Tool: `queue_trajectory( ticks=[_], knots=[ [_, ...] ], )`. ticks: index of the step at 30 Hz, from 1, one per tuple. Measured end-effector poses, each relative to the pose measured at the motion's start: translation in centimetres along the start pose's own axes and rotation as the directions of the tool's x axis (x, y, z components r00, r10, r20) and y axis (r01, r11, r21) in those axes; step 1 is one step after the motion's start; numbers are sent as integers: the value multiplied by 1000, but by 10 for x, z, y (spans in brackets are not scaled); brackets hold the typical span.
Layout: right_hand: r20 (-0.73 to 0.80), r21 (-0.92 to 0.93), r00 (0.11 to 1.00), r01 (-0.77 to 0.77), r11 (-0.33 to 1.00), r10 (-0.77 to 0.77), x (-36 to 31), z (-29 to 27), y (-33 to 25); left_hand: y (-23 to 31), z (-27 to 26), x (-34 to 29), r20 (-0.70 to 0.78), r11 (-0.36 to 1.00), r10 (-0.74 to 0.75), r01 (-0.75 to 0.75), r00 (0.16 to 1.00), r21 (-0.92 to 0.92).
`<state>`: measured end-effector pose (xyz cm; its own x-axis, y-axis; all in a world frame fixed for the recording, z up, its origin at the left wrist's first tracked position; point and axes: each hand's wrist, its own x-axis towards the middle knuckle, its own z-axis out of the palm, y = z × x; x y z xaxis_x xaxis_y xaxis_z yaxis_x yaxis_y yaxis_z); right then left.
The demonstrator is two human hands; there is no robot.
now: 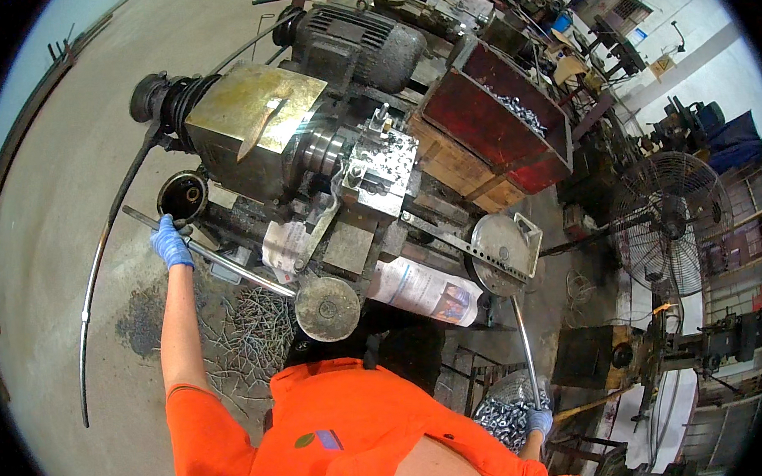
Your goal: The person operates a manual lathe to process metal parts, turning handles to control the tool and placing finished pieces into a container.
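My left hand (170, 244), in a blue-striped glove, is closed around a steel lever bar (242, 271) at the left of a machine. The bar slopes down to the right toward a round, worn metal disc (328, 308). At the lower right, my gloved right hand (539, 421) closes at the lower end of a long shiny rod (525, 343); its fingers are partly hidden. That rod runs up to a second round plate (499, 246). Beside my right hand is a basket of small metal parts (504, 421).
Ahead stands the machine's metal housing (239, 133), with a ribbed motor (356, 47) behind it. A red bin (495, 113) holds small metal parts. Thin metal scraps (256, 333) litter the floor at left. A caged fan (670, 220) stands at right.
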<state>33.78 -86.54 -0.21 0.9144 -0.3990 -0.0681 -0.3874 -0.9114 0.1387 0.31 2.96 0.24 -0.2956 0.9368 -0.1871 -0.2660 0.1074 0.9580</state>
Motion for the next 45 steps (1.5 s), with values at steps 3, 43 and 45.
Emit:
queue_trajectory(
  ticks=[3, 43, 45],
  knots=[
    [-111, 21, 994, 21, 1000, -19, 4, 11, 9, -2, 0, 0, 17, 1000, 5, -5, 1000, -25],
    [-19, 37, 1000, -21, 999, 22, -58, -46, -34, -5, -3, 15, 33, 995, -65, 67, 997, -74],
    [14, 7, 999, -50, 999, 50, -55, -41, -30, -4, -1, 13, 40, 997, -73, 74, 997, -37]
  ],
)
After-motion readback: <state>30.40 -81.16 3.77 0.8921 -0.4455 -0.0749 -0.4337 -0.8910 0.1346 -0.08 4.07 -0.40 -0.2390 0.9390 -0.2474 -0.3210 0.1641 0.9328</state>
